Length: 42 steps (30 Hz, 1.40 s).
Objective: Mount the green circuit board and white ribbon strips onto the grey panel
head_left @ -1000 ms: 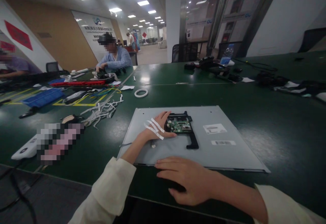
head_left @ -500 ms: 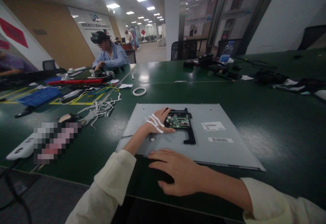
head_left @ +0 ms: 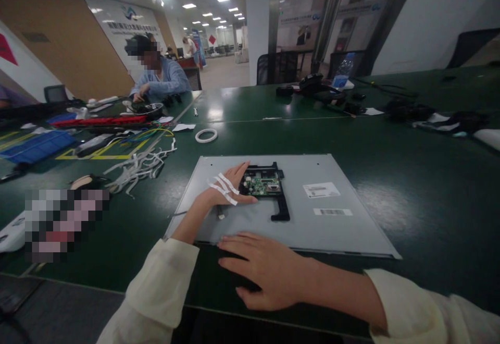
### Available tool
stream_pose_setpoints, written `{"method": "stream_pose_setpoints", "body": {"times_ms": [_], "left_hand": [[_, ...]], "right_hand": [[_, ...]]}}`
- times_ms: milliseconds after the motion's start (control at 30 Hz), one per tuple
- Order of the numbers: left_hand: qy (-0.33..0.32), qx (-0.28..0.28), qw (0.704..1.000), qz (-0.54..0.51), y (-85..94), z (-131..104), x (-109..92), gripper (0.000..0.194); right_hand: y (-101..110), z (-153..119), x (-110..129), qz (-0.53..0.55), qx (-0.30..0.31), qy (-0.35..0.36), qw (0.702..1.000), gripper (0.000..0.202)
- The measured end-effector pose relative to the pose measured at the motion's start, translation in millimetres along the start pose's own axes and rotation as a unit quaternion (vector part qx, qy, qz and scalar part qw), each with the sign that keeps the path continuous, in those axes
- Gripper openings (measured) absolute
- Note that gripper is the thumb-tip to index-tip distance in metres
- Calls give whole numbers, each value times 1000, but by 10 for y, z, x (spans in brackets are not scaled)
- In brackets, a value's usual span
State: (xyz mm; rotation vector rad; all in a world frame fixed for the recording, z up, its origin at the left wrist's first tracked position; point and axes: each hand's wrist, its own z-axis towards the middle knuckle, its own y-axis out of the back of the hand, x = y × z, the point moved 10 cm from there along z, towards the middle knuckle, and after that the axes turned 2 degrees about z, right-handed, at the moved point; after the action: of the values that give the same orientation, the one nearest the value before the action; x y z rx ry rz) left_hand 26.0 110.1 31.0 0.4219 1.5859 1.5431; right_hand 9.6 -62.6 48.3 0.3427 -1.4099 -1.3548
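A flat grey display panel [head_left: 297, 234] lies on the green table in front of me. A black plastic bracket [head_left: 283, 206] sits on its middle, framing a small green circuit board [head_left: 262, 186]. My left hand [head_left: 225, 185] rests at the left side of the bracket, fingers and thumb stretched apart around the board and covering that side. Strips of white tape [head_left: 223, 190] cross the back of this hand. A short cable connector [head_left: 221, 213] lies below it on the panel. My right hand [head_left: 265, 271] is at the panel's front edge, fingers spread, holding nothing.
To the left are a pile of white strips [head_left: 138, 169], a blue tray [head_left: 37, 146] and cables [head_left: 154, 134]. A white tape roll [head_left: 206, 135] lies beyond the panel. Across the table sits a person [head_left: 162, 78]. A bottle [head_left: 342, 73] stands far right.
The camera view has turned slightly, so everything sits a little further left. Both hands keep nearly the same places relative to the panel.
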Motion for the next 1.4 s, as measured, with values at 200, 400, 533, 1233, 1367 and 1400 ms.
{"method": "stream_pose_setpoints", "body": {"times_ms": [200,400,533,1233,1367,1400], "left_hand": [[5,18,1000,12,16,-13,-43,102],[14,16,999,33,11,-27,-44,101],[5,0,999,40,-9,-40,-20,101],[-32,-7,998,57,143,-70,-217,98],[-85,-109,986,95,362,-52,-454,65],[-91,-132,981,109,397,-57,-489,55]], "right_hand": [[-37,-17,10,-12,11,3,1000,49],[-24,-7,17,-18,6,5,1000,46],[-27,-8,25,-16,11,5,1000,47],[-87,-23,116,-1,67,45,997,54],[-72,-21,117,33,61,40,997,53],[-52,-18,124,52,55,40,996,54]]}}
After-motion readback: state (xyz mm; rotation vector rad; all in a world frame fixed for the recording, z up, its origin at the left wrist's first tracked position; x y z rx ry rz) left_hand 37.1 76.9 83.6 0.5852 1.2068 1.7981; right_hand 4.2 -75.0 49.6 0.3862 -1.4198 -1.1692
